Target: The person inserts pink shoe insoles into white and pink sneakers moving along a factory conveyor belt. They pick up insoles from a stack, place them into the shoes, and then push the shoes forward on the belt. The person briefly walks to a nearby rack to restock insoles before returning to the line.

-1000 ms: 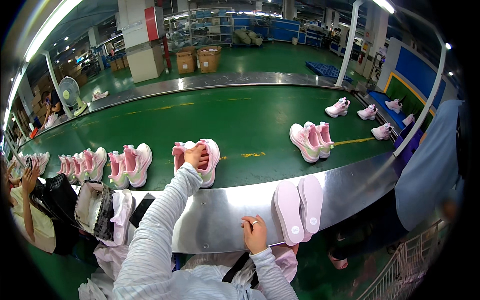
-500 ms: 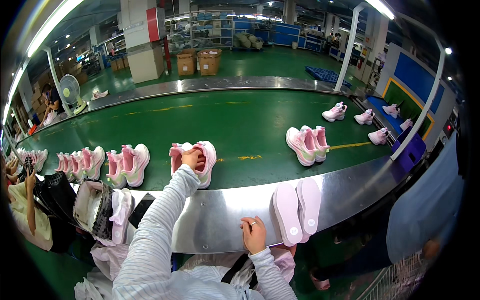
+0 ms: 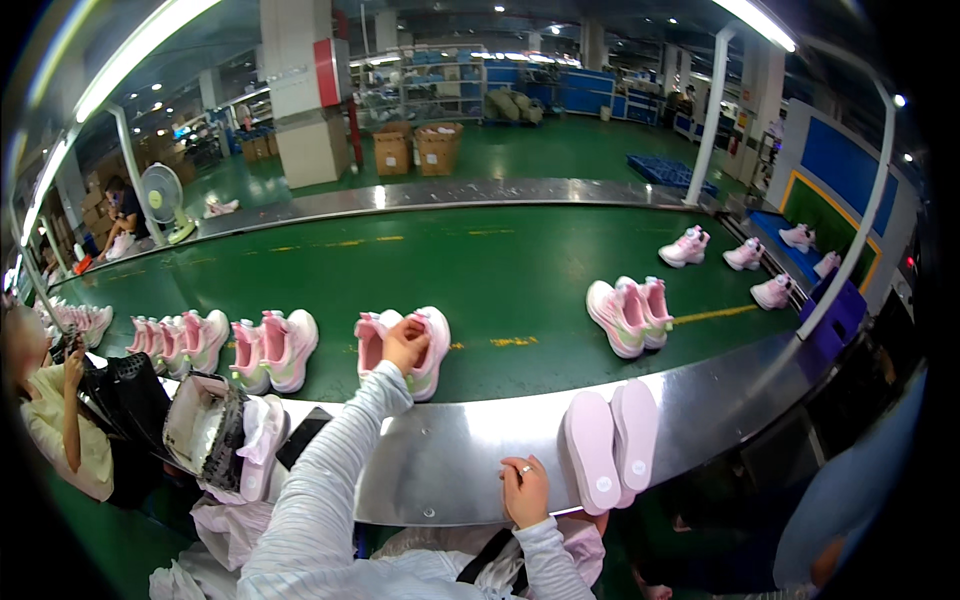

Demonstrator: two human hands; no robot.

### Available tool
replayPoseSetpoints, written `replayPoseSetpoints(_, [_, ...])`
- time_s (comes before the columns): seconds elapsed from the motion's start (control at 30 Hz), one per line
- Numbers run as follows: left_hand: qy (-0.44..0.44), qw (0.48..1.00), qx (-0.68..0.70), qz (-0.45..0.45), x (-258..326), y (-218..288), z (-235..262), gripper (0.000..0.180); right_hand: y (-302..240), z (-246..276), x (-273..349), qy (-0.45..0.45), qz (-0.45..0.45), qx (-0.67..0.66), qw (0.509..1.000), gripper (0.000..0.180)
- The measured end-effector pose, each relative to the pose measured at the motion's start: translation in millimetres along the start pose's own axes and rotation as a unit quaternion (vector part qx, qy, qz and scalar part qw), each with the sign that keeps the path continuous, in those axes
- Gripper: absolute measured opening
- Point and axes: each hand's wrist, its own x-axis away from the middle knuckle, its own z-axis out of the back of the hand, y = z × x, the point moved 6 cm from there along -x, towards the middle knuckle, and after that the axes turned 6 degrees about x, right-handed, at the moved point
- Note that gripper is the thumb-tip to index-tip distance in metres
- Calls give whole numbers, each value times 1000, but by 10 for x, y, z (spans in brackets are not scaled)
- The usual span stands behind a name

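My left hand (image 3: 406, 346) reaches forward over the green belt, its fingers closed at the opening of a pink and white sneaker (image 3: 432, 368). The fingertips are partly hidden inside it. The other sneaker of that pair (image 3: 369, 350) stands upright just to its left. My right hand (image 3: 526, 492) rests near the front edge of the metal ledge, fingers curled in, a ring on one finger and nothing visible in them. Close to its right, two pale pink insoles (image 3: 592, 450) lie side by side on the ledge.
More sneakers line the belt (image 3: 510, 260) to the left (image 3: 288, 352) and right (image 3: 630, 318). By my left arm are a phone (image 3: 303, 437), a lined basket (image 3: 203, 425) and a pink insole (image 3: 262, 450) with white material on it. Other people are at the left and right.
The view has shifted slightly, so the scene sits lower and further right. My left hand stays at the same sneaker. The person at the right has moved lower in the picture.
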Motion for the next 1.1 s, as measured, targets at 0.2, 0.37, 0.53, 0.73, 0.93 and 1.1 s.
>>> replayPoseSetpoints(0.2, [-18,995,-2,98,122,-256,-28,18,44,147,103,36,27,29,999,14])
replayPoseSetpoints(0.37, [-48,994,78,66,322,228,173,13,28,189,194,59,42,54,996,14])
replayPoseSetpoints(0.53, [102,987,120,-18,617,1150,1510,17,198,1,248,58,9,58,997,12])
replayPoseSetpoints(0.73, [283,830,-468,-111,1567,1532,3997,10,-305,-164,-3,1,13,35,999,11])
replayPoseSetpoints(0.93, [153,732,-664,-23,1382,1508,3689,31,-642,299,-178,-50,-15,130,990,16])
replayPoseSetpoints(1.1, [-69,901,-367,-219,639,1731,1269,31,-320,640,-407,57,12,293,954,35])
